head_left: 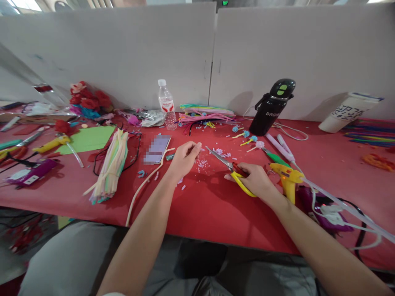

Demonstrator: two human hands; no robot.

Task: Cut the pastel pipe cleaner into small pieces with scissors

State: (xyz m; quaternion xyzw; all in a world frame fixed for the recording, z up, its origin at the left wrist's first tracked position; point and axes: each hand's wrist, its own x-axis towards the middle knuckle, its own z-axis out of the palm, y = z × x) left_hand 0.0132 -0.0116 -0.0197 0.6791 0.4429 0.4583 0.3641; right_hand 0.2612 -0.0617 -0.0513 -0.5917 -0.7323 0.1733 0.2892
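My right hand is closed round the handles of a pair of scissors with yellow and red grips. The blades point up and left, towards my left hand. Thumb and forefinger of that hand are pinched together; whatever sits between them is too small to make out. Short lilac snippets and fine pale crumbs lie on the red tabletop between the hands. A long cream fuzzy stem lies just left of my left hand.
A bundle of pale fuzzy stems and a phone lie left. Behind stand a plastic bottle and a black flask. Small pom-pom stems lie near a yellow glue gun, whose cord trails right. A white cup leans far right.
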